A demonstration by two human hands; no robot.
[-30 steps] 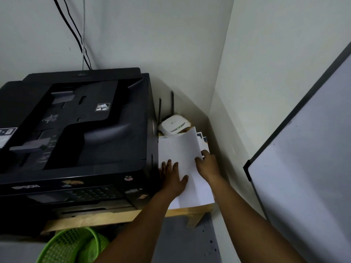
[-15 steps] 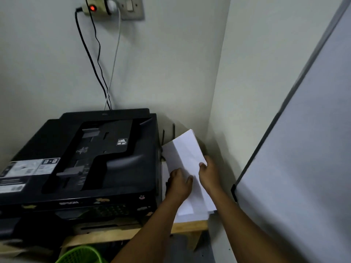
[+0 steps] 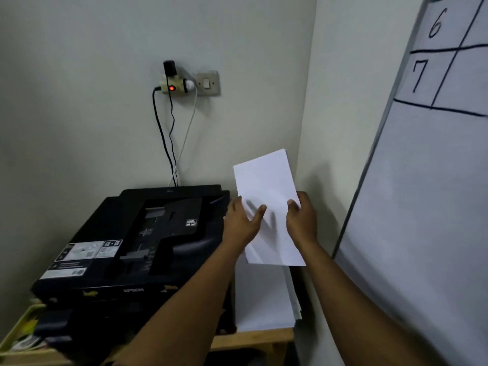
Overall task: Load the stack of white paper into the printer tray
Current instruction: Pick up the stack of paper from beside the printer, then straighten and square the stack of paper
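A wall socket plate (image 3: 208,83) sits on the grey wall at about 11 o'clock from centre, with a multi-plug adapter (image 3: 173,85) showing a red light just to its left. A black plug (image 3: 169,67) stands on top of the adapter. Two black cables (image 3: 165,138) and one white cable (image 3: 186,136) hang down from it towards 6 o'clock. At 3 o'clock a whiteboard (image 3: 427,207) leans in, with a drawn grid and the numerals 6 and 7 at 1 o'clock. A wooden table (image 3: 253,339) edge runs along 6 o'clock.
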